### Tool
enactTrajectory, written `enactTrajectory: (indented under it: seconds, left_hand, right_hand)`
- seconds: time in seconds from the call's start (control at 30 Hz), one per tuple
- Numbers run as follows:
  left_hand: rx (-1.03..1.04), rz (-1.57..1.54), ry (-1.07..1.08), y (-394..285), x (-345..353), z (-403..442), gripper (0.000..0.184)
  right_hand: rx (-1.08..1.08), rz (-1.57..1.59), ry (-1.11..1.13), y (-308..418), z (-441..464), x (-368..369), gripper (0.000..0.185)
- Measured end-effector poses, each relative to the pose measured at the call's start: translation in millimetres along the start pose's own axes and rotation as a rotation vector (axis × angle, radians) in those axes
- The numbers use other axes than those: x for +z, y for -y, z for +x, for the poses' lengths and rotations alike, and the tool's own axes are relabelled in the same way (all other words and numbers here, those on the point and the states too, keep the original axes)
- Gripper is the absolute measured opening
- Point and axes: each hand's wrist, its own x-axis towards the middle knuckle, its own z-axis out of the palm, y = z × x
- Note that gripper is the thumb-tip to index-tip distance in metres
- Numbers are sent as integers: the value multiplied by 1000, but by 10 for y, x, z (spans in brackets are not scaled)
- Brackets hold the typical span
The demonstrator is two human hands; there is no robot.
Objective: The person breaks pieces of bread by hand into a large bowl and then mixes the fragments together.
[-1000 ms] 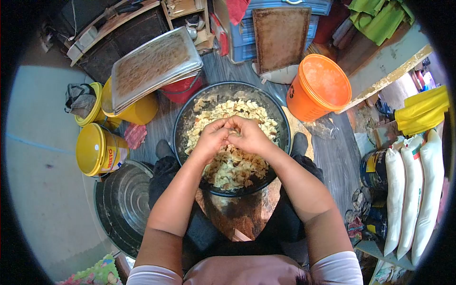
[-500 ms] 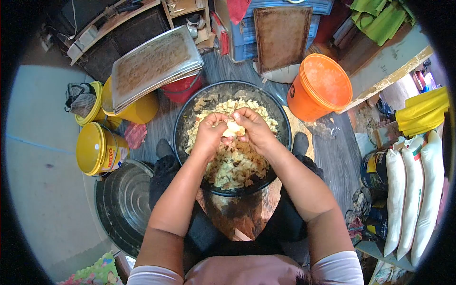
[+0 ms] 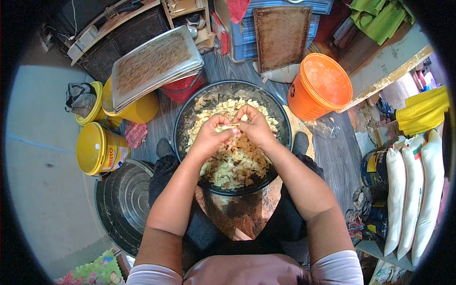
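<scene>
A wide black basin (image 3: 281, 116) stands between my legs, partly filled with torn, pale crumbly pieces (image 3: 228, 173) that look like bread, some with brown crust. Above its middle, my left hand (image 3: 213, 135) and my right hand (image 3: 256, 129) meet with bent fingers. Both are closed on a small piece of bread (image 3: 230, 127), pinched between thumbs and fingers. The fingers cover most of that piece, so its full shape is hidden.
An orange bucket (image 3: 320, 88) stands right of the basin. Stacked baking trays (image 3: 156, 66) rest on buckets at the left, near a lidded yellow bucket (image 3: 95, 148) and a black tub (image 3: 126, 204). Filled white bags (image 3: 413, 190) lean at the right.
The pale chunk between my hands now shows much less. My right fingers have lifted and curled slightly, and my left thumb lies flatter across. The basin stays in place.
</scene>
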Motion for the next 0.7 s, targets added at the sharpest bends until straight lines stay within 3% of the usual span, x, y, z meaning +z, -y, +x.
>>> enactTrajectory:
  seconds: [0.1, 0.17, 0.23, 0.3, 0.5, 0.57, 0.7]
  left_hand:
    - [-26, 16, -114, -37, 4, -7, 17]
    - [51, -12, -188, 13, -27, 34, 17]
    - [50, -15, -220, -4, -36, 36, 17]
    - [53, -2, -204, 1, -53, 31, 14]
    - [79, 150, -172, 69, -102, 41, 11]
    - [86, 205, -198, 60, -56, 11, 11]
    - [97, 272, -237, 117, -31, 30, 10]
  right_hand:
    - [14, 60, -67, 68, -20, 41, 14]
    - [277, 296, 14, 173, -30, 55, 15]
    - [292, 344, 55, 134, -44, 104, 18]
    - [126, 112, 52, 113, -62, 150, 18]
    - [122, -32, 105, 89, -37, 65, 17]
    - [11, -355, 107, 53, -28, 51, 15]
    - [-104, -421, 67, 17, -60, 108, 13]
